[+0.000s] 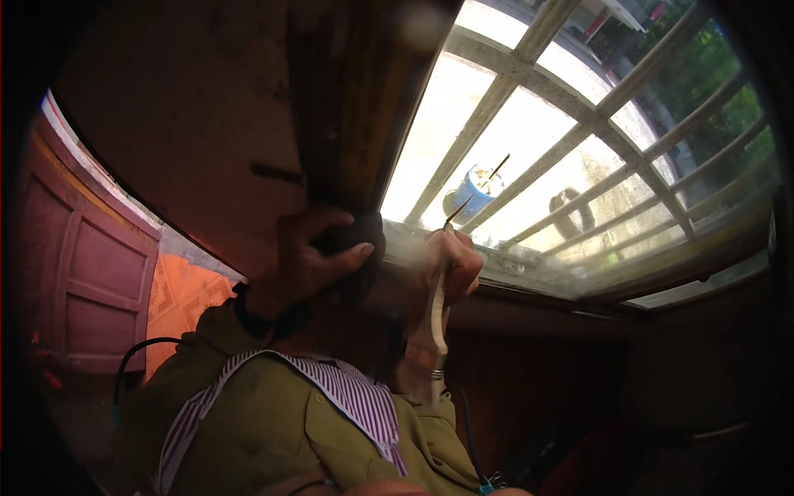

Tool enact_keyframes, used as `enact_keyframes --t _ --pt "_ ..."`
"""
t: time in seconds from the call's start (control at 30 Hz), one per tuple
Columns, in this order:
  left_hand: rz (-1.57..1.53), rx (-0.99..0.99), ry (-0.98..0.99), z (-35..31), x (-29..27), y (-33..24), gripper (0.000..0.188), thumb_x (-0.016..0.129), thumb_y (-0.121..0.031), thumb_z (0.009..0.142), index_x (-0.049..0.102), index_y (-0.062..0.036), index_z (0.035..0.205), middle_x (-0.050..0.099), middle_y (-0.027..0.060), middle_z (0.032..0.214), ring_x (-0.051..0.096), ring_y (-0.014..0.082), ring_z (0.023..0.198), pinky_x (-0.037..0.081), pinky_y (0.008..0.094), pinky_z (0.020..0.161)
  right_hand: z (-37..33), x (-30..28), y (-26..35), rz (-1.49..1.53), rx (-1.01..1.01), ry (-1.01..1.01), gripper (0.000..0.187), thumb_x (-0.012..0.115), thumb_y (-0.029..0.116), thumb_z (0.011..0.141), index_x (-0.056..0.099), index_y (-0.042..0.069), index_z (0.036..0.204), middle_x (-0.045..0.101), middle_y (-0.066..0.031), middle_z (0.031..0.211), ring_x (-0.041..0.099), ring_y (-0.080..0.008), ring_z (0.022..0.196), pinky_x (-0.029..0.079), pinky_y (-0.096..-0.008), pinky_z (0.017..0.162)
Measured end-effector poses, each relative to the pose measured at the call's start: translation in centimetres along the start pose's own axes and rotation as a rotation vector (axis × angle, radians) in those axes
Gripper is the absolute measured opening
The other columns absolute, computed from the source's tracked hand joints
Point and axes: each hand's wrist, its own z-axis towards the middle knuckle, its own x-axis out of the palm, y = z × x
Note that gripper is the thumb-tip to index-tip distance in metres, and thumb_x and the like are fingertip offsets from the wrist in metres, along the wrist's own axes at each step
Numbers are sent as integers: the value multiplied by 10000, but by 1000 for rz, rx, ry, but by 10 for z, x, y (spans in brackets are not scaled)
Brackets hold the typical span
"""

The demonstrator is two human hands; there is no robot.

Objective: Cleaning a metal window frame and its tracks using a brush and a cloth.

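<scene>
In the dim area left of the window, my left hand (310, 260) is curled round a dark, rounded object (368, 238), thumb and fingers on either side. Shadow hides the object's kind. Just to its right, against the bright glass, my right hand (457, 258) is closed in a pinch. A slender tool with a dark pointed tip (459, 210) sticks up out of those fingers; most of its length is hidden or hard to make out. Between the two hands the picture is hazy.
A barred window (529, 74) fills the upper right, its sill (529, 277) close beyond my right hand. Outside stand a blue bucket (477, 192) with a stick in it and a dark ring-shaped thing (571, 212). A reddish panelled door (95, 256) is at left. Striped cloth (339, 384) hangs over my olive shirt.
</scene>
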Motion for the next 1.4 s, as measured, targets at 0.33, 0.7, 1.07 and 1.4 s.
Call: enact_keyframes --t 0.33,0.7,1.07,1.4 --pt "-45 18 23 0 -1 -2 335 788 -132 686 598 16 919 630 66 791 607 115 692 517 281 622 1 2 -30 -134 -661 72 253 606 -51 783 495 28 997 502 -56 622 479 -145 456 382 -255 387" --pt "14 89 25 4 -4 -1 333 805 -160 660 610 4 874 645 74 769 618 111 720 513 269 656 5 -21 -1 -424 -384 -142 132 530 55 888 424 41 966 518 -75 792 467 -130 635 444 -252 621" --pt "27 100 24 4 -3 -2 340 807 -179 655 606 -2 864 643 85 779 621 129 715 513 278 650 22 -22 26 362 213 -158 155 549 24 866 411 34 938 521 -56 648 431 -59 520 346 -175 437" --pt "46 48 78 5 -4 -7 358 824 -171 652 623 -13 902 660 106 804 651 144 727 533 280 643 15 -15 26 447 303 -182 140 495 26 875 379 31 954 509 -70 586 395 -77 382 338 -197 338"
